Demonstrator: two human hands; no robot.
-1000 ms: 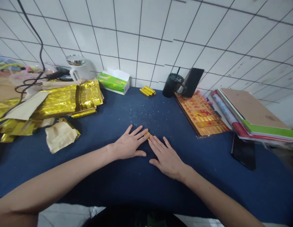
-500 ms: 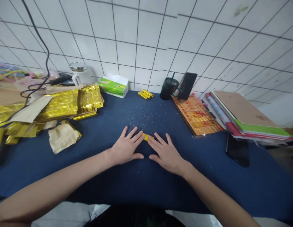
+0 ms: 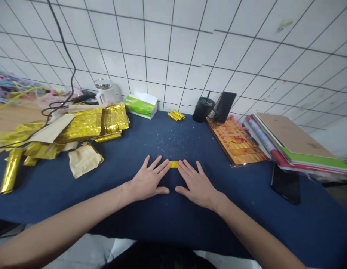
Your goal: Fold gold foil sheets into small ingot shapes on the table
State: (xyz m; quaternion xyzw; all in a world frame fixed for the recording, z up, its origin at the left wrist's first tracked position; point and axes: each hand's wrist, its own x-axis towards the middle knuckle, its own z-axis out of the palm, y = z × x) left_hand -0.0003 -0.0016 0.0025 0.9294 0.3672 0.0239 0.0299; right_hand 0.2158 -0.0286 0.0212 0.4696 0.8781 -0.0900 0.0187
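A small piece of gold foil paper [image 3: 174, 164] lies on the dark blue table cover in front of me. The fingertips of my left hand [image 3: 149, 179] rest on its left end. On its right end lie the fingertips of my right hand [image 3: 196, 184]. Both hands are flat, palms down, with fingers spread and thumbs pointing inward. The ends of the gold piece are hidden under my fingers. Further back, a few small gold foil rolls [image 3: 176, 115] lie together near the wall.
To the left are stacked gold foil sheets [image 3: 82, 125], a crumpled paper piece [image 3: 85, 160] and a gold roll [image 3: 11, 172]. A tissue pack [image 3: 141, 105], black cup [image 3: 203, 109] and standing phone [image 3: 225, 107] line the wall. Orange printed packets [image 3: 238, 140], notebooks [image 3: 297, 134] and a dark phone [image 3: 285, 185] lie right.
My hands have moved slightly apart, so more of the gold foil piece shows between them. The camera view has shifted a little, moving the surroundings right and down.
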